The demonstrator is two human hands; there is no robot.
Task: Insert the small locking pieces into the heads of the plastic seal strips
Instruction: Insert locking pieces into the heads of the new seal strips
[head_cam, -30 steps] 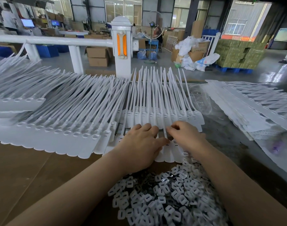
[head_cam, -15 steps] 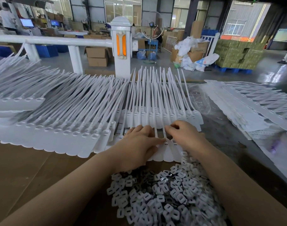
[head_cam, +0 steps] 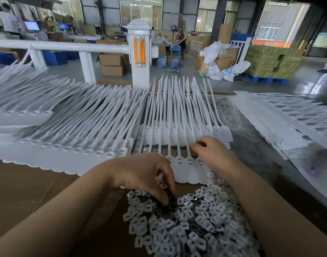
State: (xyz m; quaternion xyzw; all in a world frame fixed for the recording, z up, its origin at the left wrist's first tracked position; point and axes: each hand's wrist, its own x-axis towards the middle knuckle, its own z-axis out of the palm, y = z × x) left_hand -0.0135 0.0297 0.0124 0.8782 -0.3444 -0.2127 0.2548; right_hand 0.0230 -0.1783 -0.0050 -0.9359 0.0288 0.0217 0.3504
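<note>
Locking pieces [head_cam: 186,227]: light, stiff, slippery; pinch by edges. Left hand [head_cam: 140,175] curled, picking; right hand [head_cam: 211,153] pinching seal strip [head_cam: 179,169].

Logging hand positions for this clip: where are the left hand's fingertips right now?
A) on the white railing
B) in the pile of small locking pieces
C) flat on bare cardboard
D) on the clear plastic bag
B: the left hand curls down with its fingertips dipped into the pile of small locking pieces.
</note>
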